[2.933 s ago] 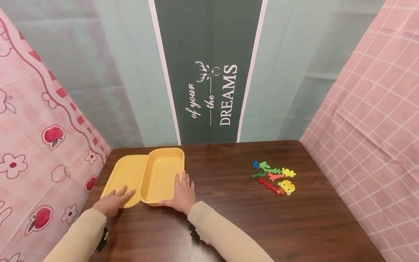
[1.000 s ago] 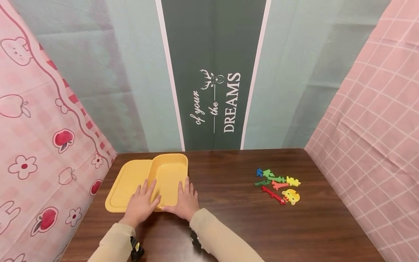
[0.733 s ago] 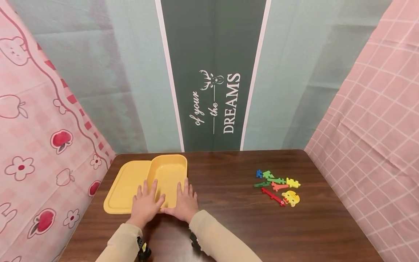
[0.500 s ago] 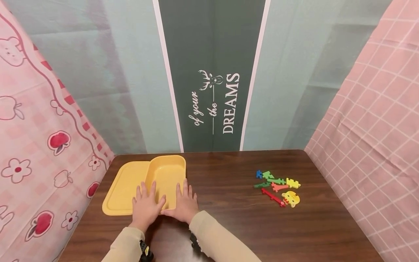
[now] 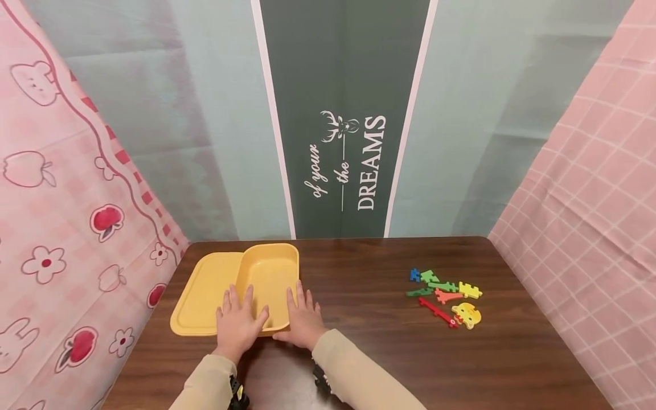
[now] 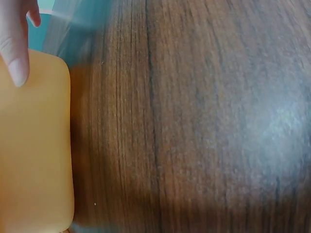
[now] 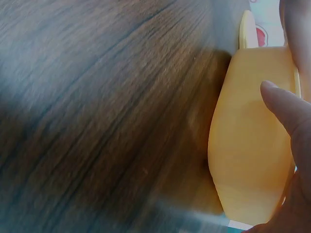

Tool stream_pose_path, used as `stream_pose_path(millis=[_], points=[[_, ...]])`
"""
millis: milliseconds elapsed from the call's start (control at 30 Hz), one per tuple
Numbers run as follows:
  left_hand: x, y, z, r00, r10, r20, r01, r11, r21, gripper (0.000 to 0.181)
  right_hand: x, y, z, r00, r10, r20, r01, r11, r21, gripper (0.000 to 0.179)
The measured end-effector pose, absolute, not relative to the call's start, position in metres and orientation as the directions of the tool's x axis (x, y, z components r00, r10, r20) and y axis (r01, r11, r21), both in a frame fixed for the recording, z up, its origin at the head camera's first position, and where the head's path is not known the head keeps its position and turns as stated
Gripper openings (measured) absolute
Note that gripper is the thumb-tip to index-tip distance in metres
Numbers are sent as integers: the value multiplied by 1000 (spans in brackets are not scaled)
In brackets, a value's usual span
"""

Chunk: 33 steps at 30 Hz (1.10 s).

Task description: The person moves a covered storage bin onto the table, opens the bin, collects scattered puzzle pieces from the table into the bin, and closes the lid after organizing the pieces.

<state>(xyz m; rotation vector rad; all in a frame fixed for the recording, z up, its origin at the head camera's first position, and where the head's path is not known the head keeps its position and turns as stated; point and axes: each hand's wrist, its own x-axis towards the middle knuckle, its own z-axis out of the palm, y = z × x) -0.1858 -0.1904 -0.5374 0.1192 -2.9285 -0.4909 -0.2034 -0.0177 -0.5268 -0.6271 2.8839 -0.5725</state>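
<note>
A yellow rectangular box [image 5: 269, 279] lies without a cover on the table, its right side and near end beside my hands. To its left lies a flat yellow lid [image 5: 205, 299], close against the box. My left hand [image 5: 238, 327], fingers straight and spread, rests over the box's near left corner; its thumb tip lies at the near wall in the left wrist view. My right hand [image 5: 304, 322] lies along the near right corner, fingers extended at the right side. In the right wrist view its thumb [image 7: 286, 104] lies against the box's outer wall.
On the right of the brown wooden table [image 5: 369, 353] lie several small interlocking puzzle pieces [image 5: 445, 286] in blue, green, orange, yellow and red. Among them is a yellow animal-head piece [image 5: 466, 315]. Fabric curtains stand at the back and both sides.
My left hand has left the lid and moved right onto the box's near left corner. The right hand has stayed at the box's right side. The box has shifted slightly left.
</note>
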Motion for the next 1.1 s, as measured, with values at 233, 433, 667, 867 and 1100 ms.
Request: stream_pose_path(millis=[233, 433, 667, 867, 1100], points=[[-187, -188, -538, -984, -112, 138, -60, 940, 337, 74, -201, -12, -522, -893, -446, -62, -387, 830, -401, 100], [-188, -188, -539, -983, -101, 152, -44, 939, 340, 74, -200, -11, -522, -898, -436, -50, -387, 841, -378, 97], [-184, -190, -541, -982, -94, 161, -34, 939, 343, 73, -197, -13, -528, -897, -439, -56, -397, 853, -339, 97], [-179, -192, -543, -985, -82, 150, -28, 942, 336, 74, -194, -14, -534, -898, -436, -63, -390, 852, -350, 97], [-186, -193, -535, -988, -65, 137, -13, 937, 350, 77, -207, -7, -530, -872, -485, -62, -421, 810, -407, 98]])
